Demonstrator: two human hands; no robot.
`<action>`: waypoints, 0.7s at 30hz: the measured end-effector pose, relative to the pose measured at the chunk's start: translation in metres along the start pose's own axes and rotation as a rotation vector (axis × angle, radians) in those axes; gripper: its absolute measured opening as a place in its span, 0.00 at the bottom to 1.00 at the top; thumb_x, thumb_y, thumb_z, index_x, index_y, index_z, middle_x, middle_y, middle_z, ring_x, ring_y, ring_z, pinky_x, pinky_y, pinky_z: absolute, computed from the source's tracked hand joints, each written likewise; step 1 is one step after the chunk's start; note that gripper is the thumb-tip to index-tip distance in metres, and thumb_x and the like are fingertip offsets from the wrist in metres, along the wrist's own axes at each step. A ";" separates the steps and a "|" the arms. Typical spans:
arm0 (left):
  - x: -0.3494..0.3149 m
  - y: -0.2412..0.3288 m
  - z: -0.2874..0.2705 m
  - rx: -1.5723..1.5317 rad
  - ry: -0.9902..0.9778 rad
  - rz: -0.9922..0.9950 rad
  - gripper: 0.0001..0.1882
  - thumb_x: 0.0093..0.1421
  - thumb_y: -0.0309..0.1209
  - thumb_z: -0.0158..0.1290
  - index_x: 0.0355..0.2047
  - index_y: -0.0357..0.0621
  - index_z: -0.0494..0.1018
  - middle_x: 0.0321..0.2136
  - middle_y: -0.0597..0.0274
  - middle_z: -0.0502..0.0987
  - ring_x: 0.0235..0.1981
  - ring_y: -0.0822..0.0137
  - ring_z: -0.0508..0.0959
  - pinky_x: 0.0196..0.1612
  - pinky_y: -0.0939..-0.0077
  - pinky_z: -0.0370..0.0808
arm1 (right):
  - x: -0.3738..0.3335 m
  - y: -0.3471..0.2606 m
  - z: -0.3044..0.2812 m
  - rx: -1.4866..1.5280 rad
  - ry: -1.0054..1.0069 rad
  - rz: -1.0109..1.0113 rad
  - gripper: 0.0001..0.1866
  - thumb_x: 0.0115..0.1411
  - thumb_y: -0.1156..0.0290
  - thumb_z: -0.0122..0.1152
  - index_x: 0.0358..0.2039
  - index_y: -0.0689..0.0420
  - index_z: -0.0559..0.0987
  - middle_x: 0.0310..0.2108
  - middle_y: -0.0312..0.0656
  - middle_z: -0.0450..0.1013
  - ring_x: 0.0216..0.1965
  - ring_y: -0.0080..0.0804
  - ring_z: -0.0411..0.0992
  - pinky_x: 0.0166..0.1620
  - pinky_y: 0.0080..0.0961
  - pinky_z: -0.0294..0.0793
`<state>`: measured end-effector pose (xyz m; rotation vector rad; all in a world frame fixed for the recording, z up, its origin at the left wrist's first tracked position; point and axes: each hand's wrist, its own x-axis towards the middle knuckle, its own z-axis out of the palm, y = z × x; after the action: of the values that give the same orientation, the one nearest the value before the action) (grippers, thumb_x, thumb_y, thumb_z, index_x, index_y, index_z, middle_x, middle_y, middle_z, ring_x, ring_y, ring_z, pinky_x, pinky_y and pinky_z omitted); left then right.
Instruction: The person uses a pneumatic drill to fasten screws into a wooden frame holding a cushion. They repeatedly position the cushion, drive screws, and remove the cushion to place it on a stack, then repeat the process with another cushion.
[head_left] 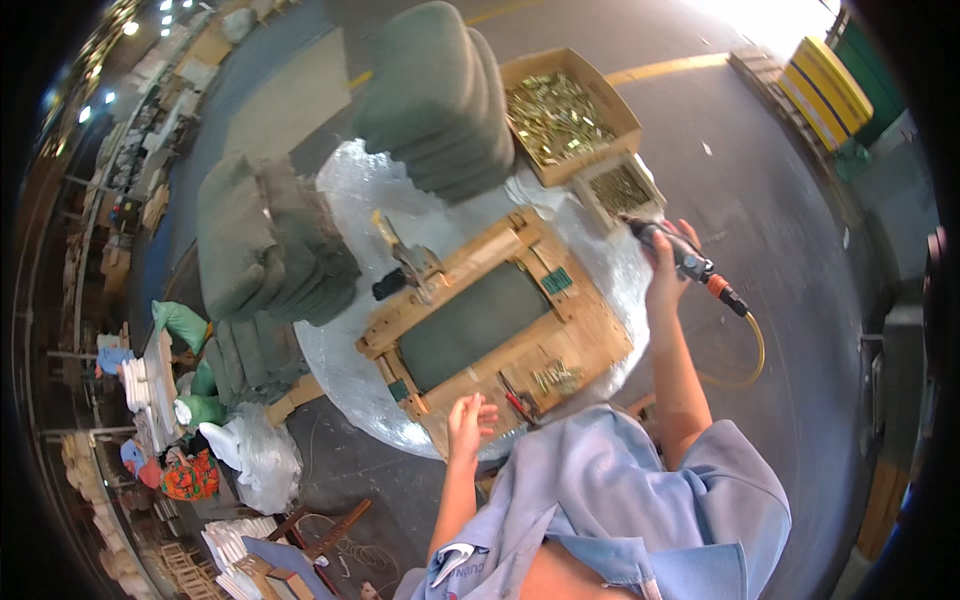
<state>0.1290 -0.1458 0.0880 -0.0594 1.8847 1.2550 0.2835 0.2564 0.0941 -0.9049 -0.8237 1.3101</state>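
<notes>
My right hand is wrapped round a dark air screwdriver with an orange fitting and a yellow hose. The tool's front end is over the edge of a small box of screws. Near the close edge of a wooden frame, my left hand is open and empty, fingers slightly curled. Inside the frame lies a dark green-grey padded panel. A pile of brass-coloured metal fittings and red-handled pliers rest on the frame's near board. Beyond the frame's left side lies another handheld tool.
A carton of brass-coloured metal pieces stands at the far right of the plastic-wrapped table. Tall stacks of grey-green cushions occupy the far and left sides. The yellow air hose loops at right.
</notes>
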 end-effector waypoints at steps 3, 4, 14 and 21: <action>0.007 -0.016 -0.011 -0.138 0.038 -0.096 0.20 0.77 0.50 0.52 0.50 0.46 0.76 0.40 0.54 0.87 0.37 0.66 0.87 0.33 0.72 0.81 | 0.060 0.033 0.005 -0.092 0.029 -0.134 0.35 0.63 0.68 0.76 0.68 0.55 0.70 0.60 0.47 0.76 0.57 0.36 0.78 0.56 0.32 0.82; 0.007 -0.017 -0.011 -0.138 0.038 -0.067 0.19 0.77 0.50 0.53 0.50 0.46 0.76 0.41 0.54 0.87 0.37 0.66 0.87 0.34 0.72 0.81 | 0.073 0.041 0.006 -0.073 0.021 -0.172 0.35 0.63 0.69 0.76 0.68 0.56 0.71 0.60 0.47 0.76 0.56 0.36 0.78 0.55 0.31 0.82; 0.019 -0.027 0.014 -0.183 -0.030 -0.112 0.20 0.77 0.50 0.53 0.49 0.45 0.76 0.40 0.59 0.87 0.36 0.71 0.86 0.34 0.76 0.81 | 0.097 0.103 0.007 -0.243 -0.035 -0.215 0.31 0.63 0.74 0.74 0.65 0.63 0.72 0.58 0.51 0.76 0.58 0.39 0.78 0.64 0.35 0.75; 0.031 -0.030 0.013 -0.169 -0.043 -0.068 0.20 0.77 0.50 0.52 0.50 0.45 0.76 0.40 0.59 0.87 0.35 0.71 0.86 0.34 0.76 0.81 | 0.117 0.090 -0.007 -0.136 -0.065 -0.127 0.36 0.61 0.71 0.77 0.68 0.55 0.72 0.59 0.48 0.75 0.55 0.38 0.78 0.55 0.35 0.83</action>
<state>0.1309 -0.1389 0.0441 -0.1838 1.7225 1.3557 0.2613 0.3761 0.0095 -0.9055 -1.0144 1.1886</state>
